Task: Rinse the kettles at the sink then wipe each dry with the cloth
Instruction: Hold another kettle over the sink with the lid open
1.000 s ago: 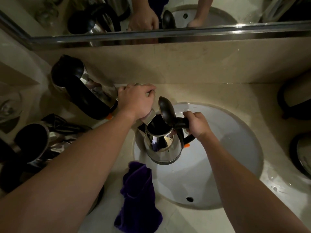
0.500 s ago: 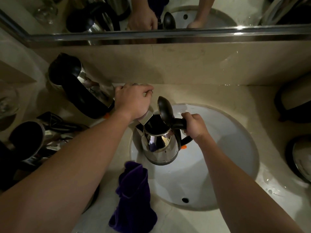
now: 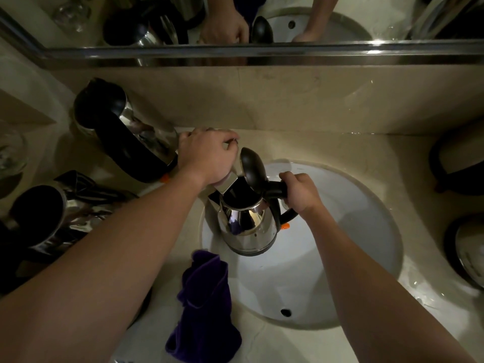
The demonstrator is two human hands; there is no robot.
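Little moved against the earlier frames: kettle [image 3: 247, 226] held in the same spot over the left part of the sink [image 3: 366, 205], both hands in like posture, view only slightly shifted. Kettle: steel body, black lid [image 3: 252, 170] hinged open and standing up, mouth upward beneath the tap spout [image 3: 226, 185], long axis near upright, base clear of the basin floor. Right hand [image 3: 301, 193]: clenched round the black handle, to the right of the body; nearer of the two hands to the kettle. Left hand [image 3: 207, 155]: curled over the tap at the back rim; exact hold on the lever hidden beneath the hand, running water not discernible. Purple cloth [image 3: 204, 307]: draped on the counter at the near-left rim, just below the kettle, untouched. Further kettles: one lying on its side at left [image 3: 125, 134], one open-mouthed at lower left [image 3: 49, 216], others partly in view at right. Judged stage: filling for the rinse; wiping not begun.
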